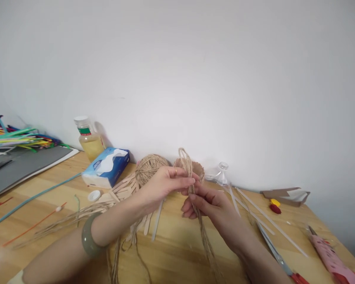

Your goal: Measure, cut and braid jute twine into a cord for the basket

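A bundle of jute twine strands is pinched between my two hands above the middle of the table. Its folded loops stick up over my fingers. My left hand, with a ring on one finger, closes on the bundle just below the loops. Right under it, my right hand grips the same strands between thumb and fingers, and their loose ends hang toward me. Behind my left hand sits a ball of twine. Wooden craft sticks and more loose strands lie beneath my left forearm.
At the back left stand a glue bottle and a tissue pack. Colourful pipe cleaners rest on a grey board. Clear glue sticks, scissors and a pink-wrapped tool lie on the right. A white wall rises behind.
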`<state>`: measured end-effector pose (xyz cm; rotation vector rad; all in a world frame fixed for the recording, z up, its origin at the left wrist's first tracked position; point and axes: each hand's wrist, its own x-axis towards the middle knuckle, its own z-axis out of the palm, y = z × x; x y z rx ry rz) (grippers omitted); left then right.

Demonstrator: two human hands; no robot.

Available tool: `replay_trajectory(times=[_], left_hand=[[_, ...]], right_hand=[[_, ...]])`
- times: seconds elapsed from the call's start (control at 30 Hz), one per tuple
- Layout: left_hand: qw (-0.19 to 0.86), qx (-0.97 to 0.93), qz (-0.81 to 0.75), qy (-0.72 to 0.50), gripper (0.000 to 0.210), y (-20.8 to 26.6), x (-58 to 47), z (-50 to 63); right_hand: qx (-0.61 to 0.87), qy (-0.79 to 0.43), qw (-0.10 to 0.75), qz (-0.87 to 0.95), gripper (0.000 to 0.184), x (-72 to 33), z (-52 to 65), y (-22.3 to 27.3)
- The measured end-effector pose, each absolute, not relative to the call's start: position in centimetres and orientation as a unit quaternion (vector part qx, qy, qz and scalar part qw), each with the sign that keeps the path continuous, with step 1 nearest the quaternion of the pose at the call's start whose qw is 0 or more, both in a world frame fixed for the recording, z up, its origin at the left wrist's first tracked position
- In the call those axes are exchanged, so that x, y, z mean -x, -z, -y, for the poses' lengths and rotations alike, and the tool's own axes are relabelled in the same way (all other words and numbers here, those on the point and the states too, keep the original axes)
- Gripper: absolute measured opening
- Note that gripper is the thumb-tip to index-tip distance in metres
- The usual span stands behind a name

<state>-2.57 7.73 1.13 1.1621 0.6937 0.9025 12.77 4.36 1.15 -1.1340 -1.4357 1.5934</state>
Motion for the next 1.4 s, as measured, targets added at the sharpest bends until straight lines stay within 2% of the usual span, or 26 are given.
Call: replay_trajectory(times=[0.4, 0.63, 0.77, 0.97, 1.07, 1.17, 1.27, 1.4], left_hand=[[0.698, -0.497, -0.291, -0.425, 0.023, -1.1, 2.6, -7.7], [0.699, -0.521, -0.292, -0.394, 0.019, -1.1, 2.7, -7.8], [0.735, -0.480, -0.276, -0.390, 0.024, -1.3, 2.6, -7.6], [0.734, -0.472, -0.255, -0.416, 0.028, -1.5, 2.6, -7.5], [0.723, -0.484, -0.255, -0.422, 0.024, -1.2, 2.4, -7.4], [0.692, -0.515, -0.271, -0.428, 0.033, -0.9, 2.2, -7.3], [0.631, -0.568, -0.305, -0.432, 0.037, -0.9, 2.0, -7.2], [0.568, -0.632, -0.353, -0.392, 0.037, -0.8, 1.7, -6.9]], right_hand=[[0.459, -0.598, 0.345, 0.560, 0.024, -12.9, -4.5, -0.9], [0.458, -0.560, 0.330, 0.606, 0.025, -12.8, -4.6, -0.6], [0.455, -0.563, 0.320, 0.611, 0.026, -12.7, -4.7, -0.2], [0.463, -0.559, 0.291, 0.623, 0.024, -12.4, -4.6, 0.0], [0.475, -0.503, 0.254, 0.676, 0.027, -12.6, -4.6, 0.1], [0.505, -0.389, 0.219, 0.739, 0.025, -13.4, -4.8, -0.3], [0.547, -0.308, 0.282, 0.725, 0.023, -14.1, -4.8, -1.1], [0.564, -0.274, 0.395, 0.672, 0.026, -14.1, -4.3, -2.0]])
